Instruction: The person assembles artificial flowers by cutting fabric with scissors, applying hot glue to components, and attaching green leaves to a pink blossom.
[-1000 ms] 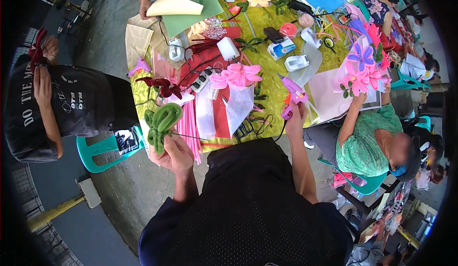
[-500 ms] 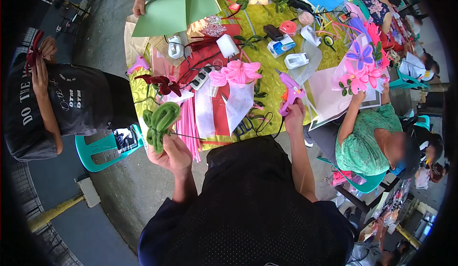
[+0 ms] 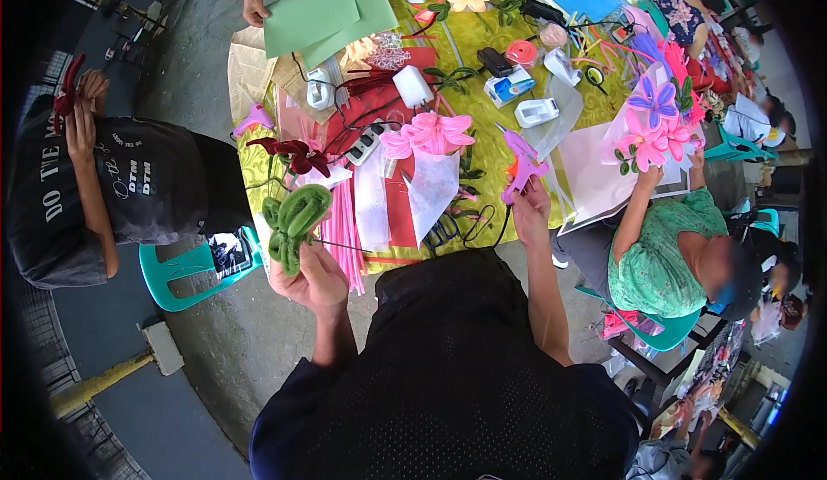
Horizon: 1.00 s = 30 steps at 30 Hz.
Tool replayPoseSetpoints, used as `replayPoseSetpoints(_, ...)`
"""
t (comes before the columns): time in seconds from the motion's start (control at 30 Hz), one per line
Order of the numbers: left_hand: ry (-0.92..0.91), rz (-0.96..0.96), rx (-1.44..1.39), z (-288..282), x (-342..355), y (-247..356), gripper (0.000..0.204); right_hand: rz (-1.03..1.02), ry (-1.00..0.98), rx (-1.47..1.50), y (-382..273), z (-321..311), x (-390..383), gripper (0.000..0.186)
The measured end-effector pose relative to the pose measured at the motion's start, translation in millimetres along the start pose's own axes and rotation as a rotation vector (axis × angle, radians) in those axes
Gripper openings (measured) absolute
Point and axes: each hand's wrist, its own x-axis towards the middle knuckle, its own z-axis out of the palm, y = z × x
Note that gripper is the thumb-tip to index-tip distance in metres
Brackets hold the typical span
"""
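My left hand (image 3: 314,277) pinches a fuzzy green looped leaf piece (image 3: 295,221) with a thin dark wire reaching right, in front of the table's near left edge. Toward the near right, my right hand (image 3: 530,208) grips a lilac glue gun (image 3: 522,161) with an orange trigger, its nozzle pointing away from me and its cord hanging below. Between my hands lie pink pipe cleaners (image 3: 342,243), a pink fuzzy flower (image 3: 431,134), white wrapping sheets (image 3: 429,196) on red paper, and blue scissors (image 3: 440,232). A dark red flower (image 3: 301,157) lies beyond my left hand.
The yellow-covered table (image 3: 586,109) holds a power strip (image 3: 363,144), cords, tape dispensers (image 3: 536,113) and flowers. A person in black (image 3: 129,183) stands left; a person in green (image 3: 655,256) sits right with a bouquet (image 3: 655,140); another person's hands (image 3: 255,8) hold green paper at the back.
At the back, the other person's green paper has shifted, and the cream sheet seen on it earlier no longer shows. My own hands have stayed almost still.
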Motion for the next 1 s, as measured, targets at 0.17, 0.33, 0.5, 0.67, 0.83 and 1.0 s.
replayPoseSetpoints(0.17,-0.062,0.013,-0.008,-1.2,0.7,0.1,0.03,0.111,0.083,0.201,27.8,-23.9,12.7,0.047)
replayPoseSetpoints(0.33,-0.047,-0.013,0.041,3.9,0.6,7.3,0.029,0.157,0.213,-0.001,62.8,-41.9,20.8,0.036)
replayPoseSetpoints(0.5,-0.025,-0.024,0.071,-2.6,-3.5,9.5,0.029,0.18,0.277,-1.041,45.9,-31.0,10.2,0.016)
replayPoseSetpoints(0.67,-0.017,-0.041,0.077,-4.4,-3.9,9.3,0.029,-0.275,0.263,-1.461,27.5,-31.2,29.4,0.014)
replayPoseSetpoints(0.83,-0.016,-0.026,0.089,-3.4,-3.9,10.8,0.028,-0.378,0.285,-1.641,34.3,-34.8,63.5,0.016)
replayPoseSetpoints(1.0,0.038,-0.044,0.102,-5.3,-5.0,15.2,0.026,-0.286,0.26,-1.581,40.9,-44.4,75.0,0.016)
